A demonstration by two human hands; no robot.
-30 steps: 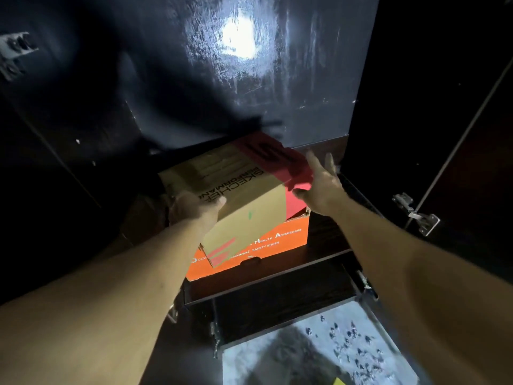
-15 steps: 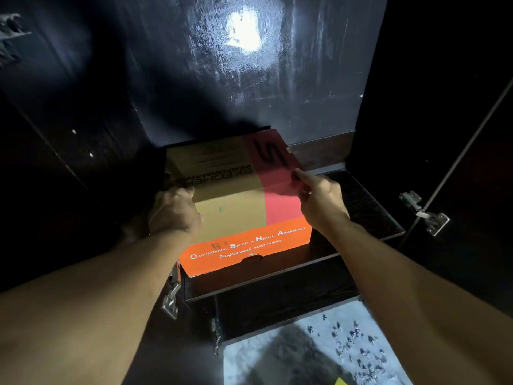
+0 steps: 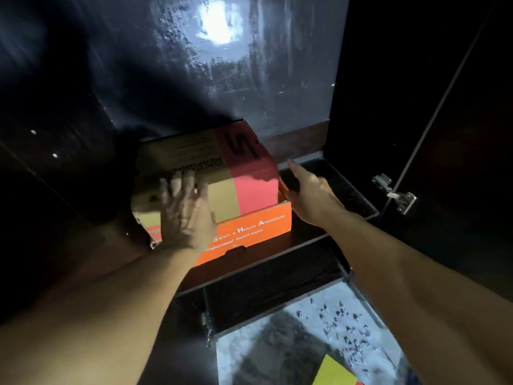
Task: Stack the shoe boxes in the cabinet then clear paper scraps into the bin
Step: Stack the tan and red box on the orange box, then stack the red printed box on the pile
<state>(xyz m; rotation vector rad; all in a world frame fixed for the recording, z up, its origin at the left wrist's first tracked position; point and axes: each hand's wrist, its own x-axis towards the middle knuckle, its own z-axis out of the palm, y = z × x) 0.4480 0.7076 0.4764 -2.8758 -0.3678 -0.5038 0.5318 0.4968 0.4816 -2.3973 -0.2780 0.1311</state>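
Observation:
A tan and red shoe box [image 3: 222, 173] lies on top of an orange safety-shoe box [image 3: 255, 229] on a shelf inside the dark cabinet [image 3: 319, 240]. My left hand [image 3: 186, 215] lies flat with spread fingers against the near left face of the tan box. My right hand [image 3: 308, 190] is at the box's right near corner, fingers straight and pointing toward the back; whether it touches the box I cannot tell. Several dark paper scraps [image 3: 344, 329] lie scattered on the pale floor below.
The cabinet's open right door [image 3: 444, 134] carries a metal hinge [image 3: 397, 193]. A glossy back panel [image 3: 222, 65] reflects a light. A yellow sheet [image 3: 336, 370] lies on the floor at the bottom edge. The shelf has bare room right of the boxes.
The tan box went from tilted in both hands to lying flat and squared on the orange box. My left hand has flattened against its front; my right hand has straightened at the corner.

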